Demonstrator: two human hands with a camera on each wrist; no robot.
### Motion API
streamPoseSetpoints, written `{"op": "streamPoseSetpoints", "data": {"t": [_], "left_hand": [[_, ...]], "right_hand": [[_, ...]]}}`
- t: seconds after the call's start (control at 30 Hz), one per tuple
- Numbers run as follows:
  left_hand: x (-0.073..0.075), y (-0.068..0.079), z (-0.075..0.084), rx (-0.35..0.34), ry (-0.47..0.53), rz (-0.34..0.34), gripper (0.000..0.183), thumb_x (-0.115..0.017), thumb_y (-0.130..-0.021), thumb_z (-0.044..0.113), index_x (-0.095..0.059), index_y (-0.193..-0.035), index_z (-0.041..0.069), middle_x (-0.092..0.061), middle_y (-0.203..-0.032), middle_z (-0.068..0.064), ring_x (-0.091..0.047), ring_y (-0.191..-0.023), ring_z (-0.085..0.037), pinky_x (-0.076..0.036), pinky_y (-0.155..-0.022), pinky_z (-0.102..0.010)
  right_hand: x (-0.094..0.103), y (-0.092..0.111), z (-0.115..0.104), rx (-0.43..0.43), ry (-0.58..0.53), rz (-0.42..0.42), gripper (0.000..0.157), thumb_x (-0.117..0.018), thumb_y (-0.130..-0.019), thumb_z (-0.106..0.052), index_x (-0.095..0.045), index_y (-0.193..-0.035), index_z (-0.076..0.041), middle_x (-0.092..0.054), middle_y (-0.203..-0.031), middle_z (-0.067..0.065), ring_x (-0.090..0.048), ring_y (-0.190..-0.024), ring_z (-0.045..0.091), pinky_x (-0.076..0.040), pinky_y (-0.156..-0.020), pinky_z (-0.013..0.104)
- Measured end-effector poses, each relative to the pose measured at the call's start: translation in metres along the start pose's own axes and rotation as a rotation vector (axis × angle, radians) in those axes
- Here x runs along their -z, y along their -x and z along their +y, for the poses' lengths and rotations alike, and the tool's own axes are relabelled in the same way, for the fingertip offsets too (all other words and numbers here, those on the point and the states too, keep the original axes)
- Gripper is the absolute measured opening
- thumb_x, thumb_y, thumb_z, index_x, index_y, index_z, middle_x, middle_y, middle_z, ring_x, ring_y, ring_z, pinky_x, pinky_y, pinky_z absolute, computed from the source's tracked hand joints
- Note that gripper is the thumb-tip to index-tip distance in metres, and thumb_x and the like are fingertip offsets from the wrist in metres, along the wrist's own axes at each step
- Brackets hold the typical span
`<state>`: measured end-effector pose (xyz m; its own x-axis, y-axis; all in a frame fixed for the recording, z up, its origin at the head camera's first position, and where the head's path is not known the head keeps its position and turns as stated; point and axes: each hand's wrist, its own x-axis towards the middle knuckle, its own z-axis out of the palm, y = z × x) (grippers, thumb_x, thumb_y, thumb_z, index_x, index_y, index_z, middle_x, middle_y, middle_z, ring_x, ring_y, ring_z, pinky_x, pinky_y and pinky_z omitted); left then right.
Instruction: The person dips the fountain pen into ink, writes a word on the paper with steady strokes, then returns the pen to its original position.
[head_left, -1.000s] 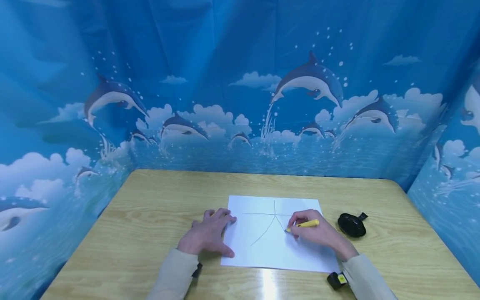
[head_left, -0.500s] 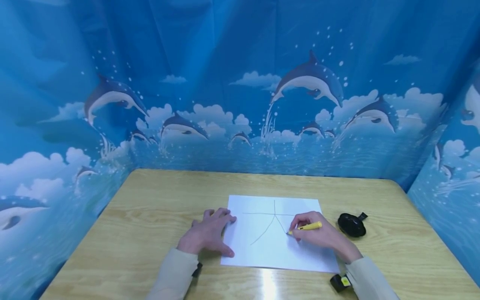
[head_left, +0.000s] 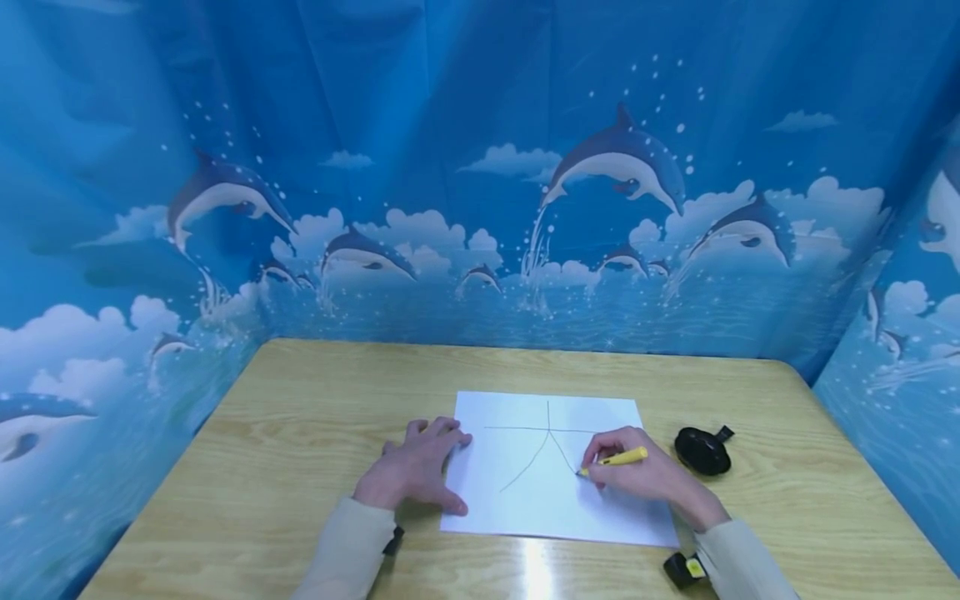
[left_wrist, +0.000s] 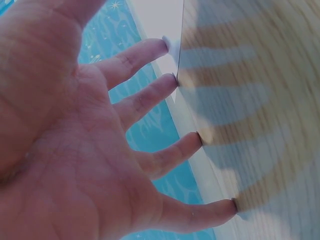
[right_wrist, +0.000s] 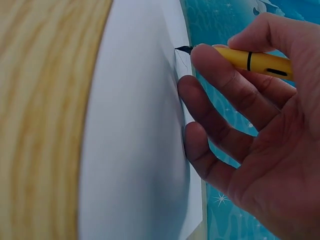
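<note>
A white sheet of paper [head_left: 517,512] lies on the wooden table, bearing thin dark lines: a short vertical, a long horizontal and two strokes spreading downward. My right hand [head_left: 637,471] pinches a yellow fountain pen [head_left: 628,456], its dark nib touching the sheet at the lower end of the right slanting stroke. In the right wrist view the pen [right_wrist: 260,62] sits between thumb and fingers, the other fingers resting on the paper [right_wrist: 135,125]. My left hand [head_left: 414,467] lies at the sheet's left edge, fingers spread; in the left wrist view its fingertips [left_wrist: 165,82] touch paper and table.
Right of the sheet, a small black pan-shaped dish [head_left: 702,452] with a short handle stands on the table [head_left: 322,392]. A blue curtain [head_left: 480,208] printed with dolphins surrounds the table's back and sides.
My right hand has moved slightly down and to the right with the fountain pen, and the right slanting stroke has grown longer. My left hand stays in place.
</note>
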<state>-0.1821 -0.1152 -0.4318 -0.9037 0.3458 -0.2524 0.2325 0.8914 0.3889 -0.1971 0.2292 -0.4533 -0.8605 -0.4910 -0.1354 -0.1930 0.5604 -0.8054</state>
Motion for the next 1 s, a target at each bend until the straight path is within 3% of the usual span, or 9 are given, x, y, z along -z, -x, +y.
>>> {"op": "streamPoseSetpoints", "data": {"t": [0.57, 1.0], "left_hand": [[0.000, 0.001, 0.000, -0.008, -0.003, 0.007, 0.096, -0.093, -0.065, 0.051, -0.054, -0.147, 0.021, -0.042, -0.159, -0.007, -0.032, -0.146, -0.050, -0.032, -0.103, -0.088], [0.000, 0.001, -0.001, -0.002, -0.006, 0.000, 0.095, -0.092, -0.067, 0.051, -0.052, -0.149, 0.023, -0.040, -0.161, -0.005, -0.030, -0.147, -0.049, -0.031, -0.105, -0.086]], "right_hand": [[0.000, 0.007, 0.000, 0.045, -0.035, -0.001, 0.008, -0.071, -0.086, -0.010, -0.074, -0.094, -0.008, -0.071, -0.074, 0.005, -0.057, -0.061, 0.007, -0.045, -0.056, 0.019], [0.001, 0.011, 0.002, 0.014, 0.033, -0.013, 0.007, -0.070, -0.085, -0.012, -0.074, -0.091, -0.013, -0.070, -0.072, -0.001, -0.057, -0.061, 0.007, -0.046, -0.056, 0.020]]}}
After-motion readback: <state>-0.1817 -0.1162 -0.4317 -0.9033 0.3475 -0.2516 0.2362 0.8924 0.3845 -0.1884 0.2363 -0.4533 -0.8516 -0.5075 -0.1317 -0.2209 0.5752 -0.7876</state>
